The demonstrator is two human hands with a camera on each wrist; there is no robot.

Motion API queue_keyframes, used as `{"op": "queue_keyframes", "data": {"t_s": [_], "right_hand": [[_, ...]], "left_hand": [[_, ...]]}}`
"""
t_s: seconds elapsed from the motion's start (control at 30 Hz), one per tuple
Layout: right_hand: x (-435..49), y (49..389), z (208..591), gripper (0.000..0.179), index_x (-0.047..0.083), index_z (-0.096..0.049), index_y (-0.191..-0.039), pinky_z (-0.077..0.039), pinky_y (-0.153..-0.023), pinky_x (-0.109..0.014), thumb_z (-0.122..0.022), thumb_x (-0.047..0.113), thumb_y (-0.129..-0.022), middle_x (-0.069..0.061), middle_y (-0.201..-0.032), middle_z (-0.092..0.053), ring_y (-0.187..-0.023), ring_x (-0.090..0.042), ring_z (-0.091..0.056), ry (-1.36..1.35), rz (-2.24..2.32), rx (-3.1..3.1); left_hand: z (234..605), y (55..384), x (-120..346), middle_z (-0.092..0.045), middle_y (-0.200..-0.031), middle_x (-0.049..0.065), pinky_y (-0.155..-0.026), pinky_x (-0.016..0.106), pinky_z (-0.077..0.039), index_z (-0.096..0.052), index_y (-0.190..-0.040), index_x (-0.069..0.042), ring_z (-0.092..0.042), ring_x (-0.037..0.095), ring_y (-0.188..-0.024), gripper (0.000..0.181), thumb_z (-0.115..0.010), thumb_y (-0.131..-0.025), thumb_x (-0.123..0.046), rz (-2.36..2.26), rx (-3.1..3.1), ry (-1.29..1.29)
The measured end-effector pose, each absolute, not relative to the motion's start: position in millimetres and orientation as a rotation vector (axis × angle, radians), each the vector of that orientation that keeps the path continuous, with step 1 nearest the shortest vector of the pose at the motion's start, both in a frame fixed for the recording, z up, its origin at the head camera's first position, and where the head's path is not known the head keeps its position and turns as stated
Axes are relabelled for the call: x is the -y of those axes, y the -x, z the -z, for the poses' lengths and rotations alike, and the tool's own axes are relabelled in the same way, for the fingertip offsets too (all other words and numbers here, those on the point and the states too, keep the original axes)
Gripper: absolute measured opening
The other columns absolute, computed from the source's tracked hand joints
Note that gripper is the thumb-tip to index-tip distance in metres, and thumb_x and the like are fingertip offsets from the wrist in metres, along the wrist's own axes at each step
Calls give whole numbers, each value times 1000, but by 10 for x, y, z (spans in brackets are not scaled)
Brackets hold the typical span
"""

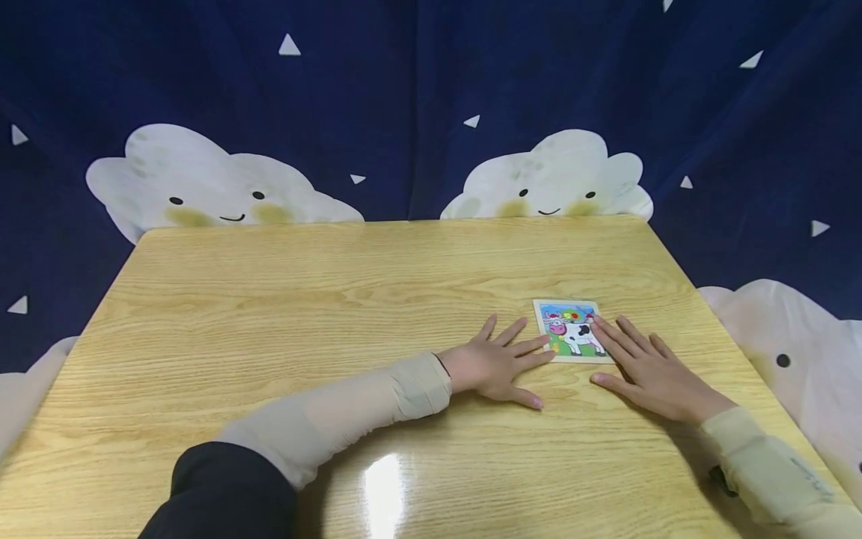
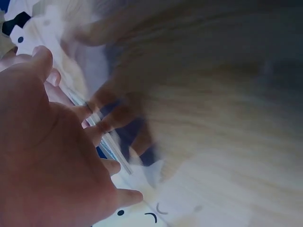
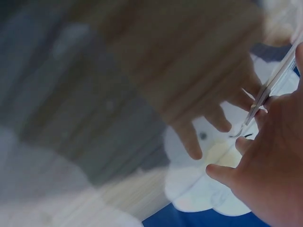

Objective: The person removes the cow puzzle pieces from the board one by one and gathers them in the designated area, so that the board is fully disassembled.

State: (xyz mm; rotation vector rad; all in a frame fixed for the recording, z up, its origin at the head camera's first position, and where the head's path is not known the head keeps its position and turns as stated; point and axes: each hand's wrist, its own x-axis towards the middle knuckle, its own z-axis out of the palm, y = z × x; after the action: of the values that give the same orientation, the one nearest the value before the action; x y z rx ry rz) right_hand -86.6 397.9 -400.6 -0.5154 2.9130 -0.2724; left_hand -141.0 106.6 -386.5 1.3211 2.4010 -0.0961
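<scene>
A small square picture board (image 1: pixel 574 326) with a black-and-white cow on it lies flat on the wooden table, right of the middle. My left hand (image 1: pixel 497 367) is spread out on its left, with fingertips over the board's lower left edge. From the right, the straight fingers of my right hand (image 1: pixel 655 378) rest on the board's right side and cover part of it. In the left wrist view the board's thin pale edge (image 2: pixel 113 149) shows beyond the fingers. The right wrist view also catches that edge (image 3: pixel 274 80), next to the extended fingers.
The light wooden table (image 1: pixel 303 314) has a glossy top that mirrors the hands. Behind and beside it hangs a dark blue curtain (image 1: pixel 377 90) with smiling white clouds and small white triangles. Pale sleeves (image 1: pixel 364 404) cover both forearms.
</scene>
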Motion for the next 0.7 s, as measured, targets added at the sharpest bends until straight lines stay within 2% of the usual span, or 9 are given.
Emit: {"op": "queue_keyframes", "data": {"t_s": [0.4,0.7], "right_hand": [[-3643,939,4038,83,22,-13,-159,-13,-109,-67,-53,57,-95,-2,-164,-13,-149,-31,-6,660,231,-2912],[-3356,999,4012,81,21,-18,-159,-12,-111,-66,-50,61,-95,-1,-164,-14,-149,-31,-8,777,182,-2888]], "left_hand": [[3886,1356,-548,10,-162,-15,-115,55,7,-2,-158,-37,17,22,-147,81,-32,-92,-74,30,-2408,-1333],[3878,1296,-187,6,-163,-13,-115,57,7,-5,-158,-35,16,24,-148,81,-37,-93,-71,-47,-2418,-1313]]}}
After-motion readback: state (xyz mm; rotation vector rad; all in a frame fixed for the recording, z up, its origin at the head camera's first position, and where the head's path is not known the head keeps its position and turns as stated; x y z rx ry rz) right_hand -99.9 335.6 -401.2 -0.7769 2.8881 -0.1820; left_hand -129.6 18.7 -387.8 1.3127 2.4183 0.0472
